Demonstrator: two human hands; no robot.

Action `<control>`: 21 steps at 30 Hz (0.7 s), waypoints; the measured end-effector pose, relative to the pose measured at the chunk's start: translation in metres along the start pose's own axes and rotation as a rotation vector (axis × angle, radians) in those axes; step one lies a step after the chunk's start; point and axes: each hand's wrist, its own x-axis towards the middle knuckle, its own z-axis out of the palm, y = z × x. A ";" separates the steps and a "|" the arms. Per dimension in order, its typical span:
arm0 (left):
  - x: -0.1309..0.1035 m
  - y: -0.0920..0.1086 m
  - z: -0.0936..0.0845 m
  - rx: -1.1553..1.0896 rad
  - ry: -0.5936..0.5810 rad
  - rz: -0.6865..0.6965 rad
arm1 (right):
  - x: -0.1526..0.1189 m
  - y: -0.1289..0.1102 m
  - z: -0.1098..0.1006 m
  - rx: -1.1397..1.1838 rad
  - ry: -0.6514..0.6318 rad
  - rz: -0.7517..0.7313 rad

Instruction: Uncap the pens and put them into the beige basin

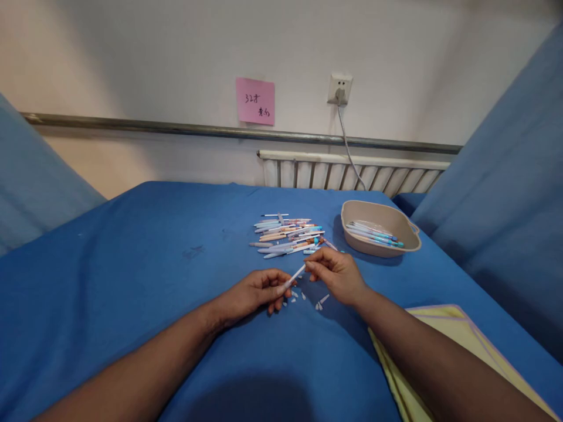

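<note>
My left hand [264, 288] pinches the lower end of a slim white pen [297, 274] between thumb and fingers. The fingertips of my right hand [336, 274] are closed on its upper end, so the pen slants up to the right between both hands. Small white pointed pieces [320, 304] lie scattered on the blue cloth just below and between my hands. Beyond them is a loose pile of pens and pen parts [285, 234] in white, pale blue, lilac and orange; my right hand partly covers its near edge.
A beige basin [373, 209] with several blue-tipped pens [373, 234] stands at the back right. The blue cloth [132, 264] covers the table. Under my right forearm lies a folded yellow towel [440, 334]. A radiator [325, 170] and a plugged socket [340, 89] are at the wall.
</note>
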 end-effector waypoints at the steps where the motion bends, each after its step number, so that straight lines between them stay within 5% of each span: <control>1: 0.000 0.000 0.000 -0.010 0.003 0.003 | 0.001 -0.002 -0.003 0.011 0.001 0.002; 11: 0.004 -0.003 -0.008 -0.204 0.152 0.043 | 0.019 -0.011 -0.055 -0.057 0.103 0.007; 16: 0.006 -0.004 -0.014 -0.234 0.205 0.058 | 0.023 0.007 -0.075 -0.290 0.055 0.075; 21: 0.005 -0.002 -0.013 -0.310 0.256 0.024 | 0.018 0.020 -0.070 -0.573 -0.099 0.061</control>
